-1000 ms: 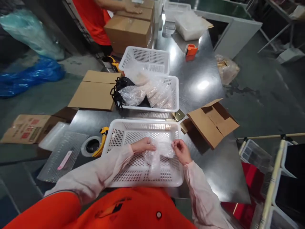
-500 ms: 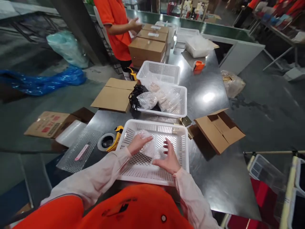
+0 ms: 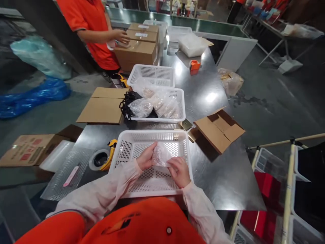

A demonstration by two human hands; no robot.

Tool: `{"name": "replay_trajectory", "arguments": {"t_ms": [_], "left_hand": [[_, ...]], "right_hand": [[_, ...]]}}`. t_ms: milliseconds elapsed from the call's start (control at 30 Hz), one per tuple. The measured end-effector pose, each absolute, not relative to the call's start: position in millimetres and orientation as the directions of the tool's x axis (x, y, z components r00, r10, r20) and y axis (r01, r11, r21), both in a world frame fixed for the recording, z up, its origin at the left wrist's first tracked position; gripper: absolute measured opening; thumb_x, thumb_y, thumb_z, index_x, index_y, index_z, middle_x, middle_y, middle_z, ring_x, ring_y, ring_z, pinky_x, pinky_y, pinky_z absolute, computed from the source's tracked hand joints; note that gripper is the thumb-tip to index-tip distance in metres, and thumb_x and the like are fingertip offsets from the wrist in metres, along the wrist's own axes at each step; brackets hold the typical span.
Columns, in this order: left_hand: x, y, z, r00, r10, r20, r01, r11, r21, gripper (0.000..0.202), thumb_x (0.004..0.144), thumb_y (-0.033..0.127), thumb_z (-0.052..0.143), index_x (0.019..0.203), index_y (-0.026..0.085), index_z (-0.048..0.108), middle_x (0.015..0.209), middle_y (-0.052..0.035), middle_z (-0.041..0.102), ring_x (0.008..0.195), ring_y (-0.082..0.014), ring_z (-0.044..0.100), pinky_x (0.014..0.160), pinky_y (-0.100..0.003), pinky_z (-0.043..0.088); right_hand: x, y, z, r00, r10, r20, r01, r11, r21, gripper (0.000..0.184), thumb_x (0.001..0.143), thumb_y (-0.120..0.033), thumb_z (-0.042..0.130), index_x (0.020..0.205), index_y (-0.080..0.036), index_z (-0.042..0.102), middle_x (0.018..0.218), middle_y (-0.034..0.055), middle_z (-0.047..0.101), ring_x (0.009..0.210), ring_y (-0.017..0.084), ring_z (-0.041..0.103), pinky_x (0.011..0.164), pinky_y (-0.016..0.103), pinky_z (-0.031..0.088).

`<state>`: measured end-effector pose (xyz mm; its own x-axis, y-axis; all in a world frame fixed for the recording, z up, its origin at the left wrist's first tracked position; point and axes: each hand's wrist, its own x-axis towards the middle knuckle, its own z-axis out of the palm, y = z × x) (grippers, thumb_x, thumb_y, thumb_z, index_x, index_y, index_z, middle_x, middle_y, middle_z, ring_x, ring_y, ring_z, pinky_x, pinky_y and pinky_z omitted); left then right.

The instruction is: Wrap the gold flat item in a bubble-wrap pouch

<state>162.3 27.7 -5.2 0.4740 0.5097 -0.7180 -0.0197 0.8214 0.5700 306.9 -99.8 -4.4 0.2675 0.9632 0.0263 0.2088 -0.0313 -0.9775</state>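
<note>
Head view shows both hands inside a white perforated basket (image 3: 119, 159) on the steel worktop (image 3: 223, 176). Left hand (image 3: 146, 159) and right hand (image 3: 179, 171) close together around a small clear plastic bag (image 3: 160, 156), the left gripping its far side, the right its near edge. Beyond the hands, a second basket (image 3: 180, 105) holds more filled bags. Left of the left hand lies a yellow tape dispenser (image 3: 108, 157); right of the right hand, an open cardboard box (image 3: 218, 130).

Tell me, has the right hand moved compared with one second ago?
Yes. The right hand has moved toward the person, nearer the near rim of the white basket, and now meets the left hand on the small clear bag.
</note>
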Motion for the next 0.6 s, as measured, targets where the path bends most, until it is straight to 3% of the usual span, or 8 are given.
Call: {"name": "replay_trajectory", "arguments": {"t_ms": [100, 167, 300, 433, 600], "left_hand": [[161.1, 26.1, -4.8, 0.461, 0.53, -0.712, 0.054, 0.784, 0.619, 0.045, 0.083, 0.06, 0.06, 0.074, 0.016, 0.057, 0.059, 0.0002, 0.058, 0.048, -0.0118, 0.052, 0.042, -0.021, 0.04], [161.5, 25.6, -3.6, 0.477, 0.583, -0.658, 0.132, 0.693, 0.709, 0.047, 0.075, 0.06, 0.068, 0.068, 0.015, 0.058, 0.056, 0.0015, 0.055, 0.046, -0.0102, 0.049, 0.04, -0.02, 0.038], [169.2, 21.9, -1.8, 0.584, 0.573, -0.575, 0.27, 0.53, 0.804, 0.043, 0.063, 0.05, 0.081, 0.056, 0.013, 0.061, 0.051, 0.0006, 0.055, 0.047, -0.0097, 0.048, 0.045, -0.021, 0.04], [180.9, 21.9, -3.8, 0.658, 0.517, -0.547, 0.436, 0.332, 0.837, 0.032, 0.069, 0.043, 0.074, 0.057, 0.014, 0.065, 0.054, -0.0035, 0.061, 0.047, -0.0124, 0.051, 0.045, -0.023, 0.04], [231.6, 59.3, -6.3, 0.582, 0.727, -0.364, 0.436, 0.098, 0.895, 0.01, 0.076, 0.024, 0.066, 0.075, 0.016, 0.071, 0.06, -0.0012, 0.062, 0.057, -0.0148, 0.055, 0.054, -0.023, 0.043]], "right_hand": [[323.5, -102.7, -15.6, 0.4, 0.876, -0.269, -0.207, -0.199, -0.958, 0.032, 0.067, -0.052, 0.076, 0.073, -0.022, 0.067, 0.076, 0.0031, 0.067, 0.075, 0.02, 0.06, 0.076, 0.036, 0.05], [336.5, -107.3, -24.6, 0.441, 0.823, -0.358, -0.321, -0.228, -0.919, 0.043, 0.065, -0.062, 0.073, 0.072, -0.021, 0.063, 0.069, 0.0017, 0.065, 0.064, 0.018, 0.059, 0.065, 0.033, 0.05], [353.3, -116.9, -39.0, 0.552, 0.732, -0.399, -0.363, -0.22, -0.906, 0.049, 0.066, -0.069, 0.068, 0.07, -0.022, 0.056, 0.064, -0.0005, 0.062, 0.055, 0.015, 0.055, 0.053, 0.028, 0.046], [375.2, -130.7, -54.2, 0.721, 0.586, -0.369, -0.302, -0.214, -0.929, 0.047, 0.066, -0.067, 0.068, 0.075, -0.022, 0.058, 0.062, -0.0016, 0.061, 0.05, 0.012, 0.049, 0.049, 0.026, 0.041], [424.0, -174.8, -84.6, 0.893, 0.359, -0.272, -0.188, -0.252, -0.949, 0.046, 0.067, -0.069, 0.06, 0.073, -0.024, 0.056, 0.056, -0.0009, 0.057, 0.048, 0.015, 0.047, 0.045, 0.029, 0.039]]}}
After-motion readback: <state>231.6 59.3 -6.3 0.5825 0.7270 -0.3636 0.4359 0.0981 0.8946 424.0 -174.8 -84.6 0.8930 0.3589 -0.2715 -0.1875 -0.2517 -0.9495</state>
